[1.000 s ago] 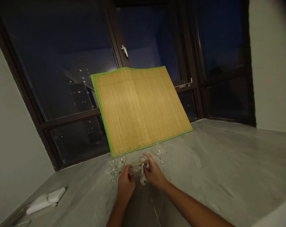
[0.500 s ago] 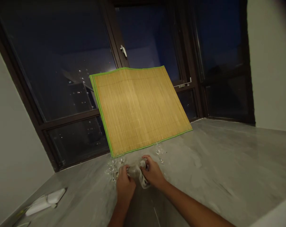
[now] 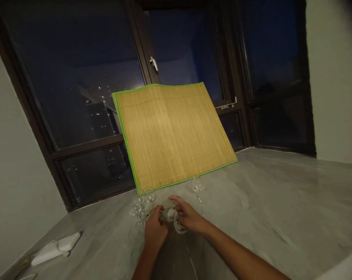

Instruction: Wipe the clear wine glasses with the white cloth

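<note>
left hand (image 3: pixel 156 229) is gripping a glass (image 3: pixel 166 214), right hand (image 3: pixel 191 218) is holding a cloth (image 3: pixel 179 226) against it; wiping is looking unfinished. other glasses (image 3: pixel 139 208) are standing beyond left hand, possibly waiting.

Single head-worn view, looking forward and down, grey surface (image 3: pixel 266 202) near, windows (image 3: pixel 71 74) beyond
</note>
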`<state>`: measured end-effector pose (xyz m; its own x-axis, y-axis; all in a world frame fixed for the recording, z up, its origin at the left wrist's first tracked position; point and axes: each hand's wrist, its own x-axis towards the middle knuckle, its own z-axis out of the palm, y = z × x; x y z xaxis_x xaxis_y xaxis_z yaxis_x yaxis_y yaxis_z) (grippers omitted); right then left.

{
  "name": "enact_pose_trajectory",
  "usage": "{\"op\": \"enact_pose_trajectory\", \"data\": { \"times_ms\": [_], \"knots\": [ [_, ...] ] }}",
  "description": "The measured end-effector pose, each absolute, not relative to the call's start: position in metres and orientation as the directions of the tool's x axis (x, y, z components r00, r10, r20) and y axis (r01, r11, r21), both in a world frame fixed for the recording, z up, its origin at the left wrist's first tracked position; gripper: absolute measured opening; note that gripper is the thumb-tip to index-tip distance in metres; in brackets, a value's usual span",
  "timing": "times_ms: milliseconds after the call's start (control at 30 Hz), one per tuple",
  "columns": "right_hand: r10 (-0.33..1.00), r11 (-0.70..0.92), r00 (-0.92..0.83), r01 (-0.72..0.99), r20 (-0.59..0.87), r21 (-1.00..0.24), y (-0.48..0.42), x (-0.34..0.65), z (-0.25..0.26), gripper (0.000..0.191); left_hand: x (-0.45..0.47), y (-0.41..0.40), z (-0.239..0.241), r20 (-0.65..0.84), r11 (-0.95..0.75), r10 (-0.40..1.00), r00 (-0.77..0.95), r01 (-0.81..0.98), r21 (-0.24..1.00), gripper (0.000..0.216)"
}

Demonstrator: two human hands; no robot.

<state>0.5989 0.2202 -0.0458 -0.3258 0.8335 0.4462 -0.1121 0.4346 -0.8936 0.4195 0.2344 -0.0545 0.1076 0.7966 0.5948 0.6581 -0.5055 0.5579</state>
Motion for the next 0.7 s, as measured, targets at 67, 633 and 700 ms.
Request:
{"op": "enact_pose_trajectory", "data": {
  "times_ms": [67, 633, 700],
  "knots": [
    [0.849, 0.317, -0.353, -0.256, 0.394, -0.913, 0.224, 0.599, -0.043, 0.071, 0.419, 0.234, -0.052, 0.614, -0.515, 0.787, 0.059, 0.612, 0.600, 0.045],
    [0.912, 0.367, -0.059, -0.325, 0.406, -0.872, 0.238, 0.585, -0.052, 0.066, 0.431, 0.214, -0.024, 0.019, 0.199, 0.958, 0.285, -0.715, 0.670, 0.027],
    [0.908, 0.336, -0.142, -0.316, 0.394, -0.887, 0.236, 0.580, -0.056, 0.064, 0.429, 0.212, -0.021, 0.035, 0.221, 0.951, 0.307, -0.756, 0.617, 0.023]
  ]
}}
